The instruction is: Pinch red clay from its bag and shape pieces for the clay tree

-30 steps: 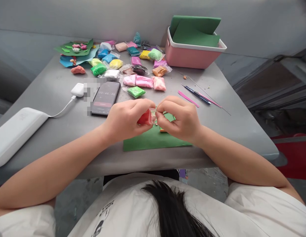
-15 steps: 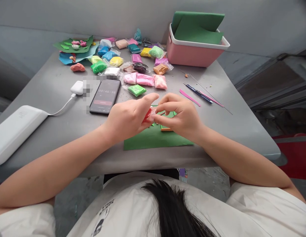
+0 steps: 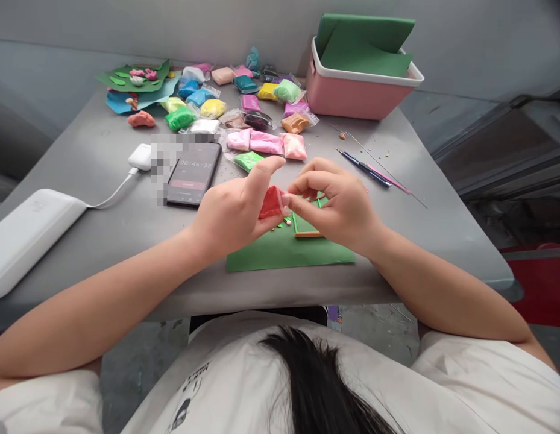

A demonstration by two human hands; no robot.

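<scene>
A small clear packet of red modelling clay [image 3: 271, 203] lies in my left hand [image 3: 229, 211], whose fingers curl beneath it while the thumb stands raised. My right hand [image 3: 336, 202] pinches the packet's clear right edge between thumb and fingertips. Below both hands, a green sheet [image 3: 270, 256] rests at the table's front. On it is an outline of thin green strips with an orange strip [image 3: 309, 234] along the bottom, partly covered by my right hand. Small green and pale bits lie left of the outline.
Packets of coloured clay, including a pink one [image 3: 266, 143], spread across the back. A phone [image 3: 193, 173] and a white power bank [image 3: 38, 235] are on the left. A pink basket [image 3: 361, 96] stands at back right, with a dark blue pen-like tool [image 3: 363, 167] in front.
My hands have shifted slightly, and more of the red packet shows between them. My right hand has moved up and now covers most of the short pink tool.
</scene>
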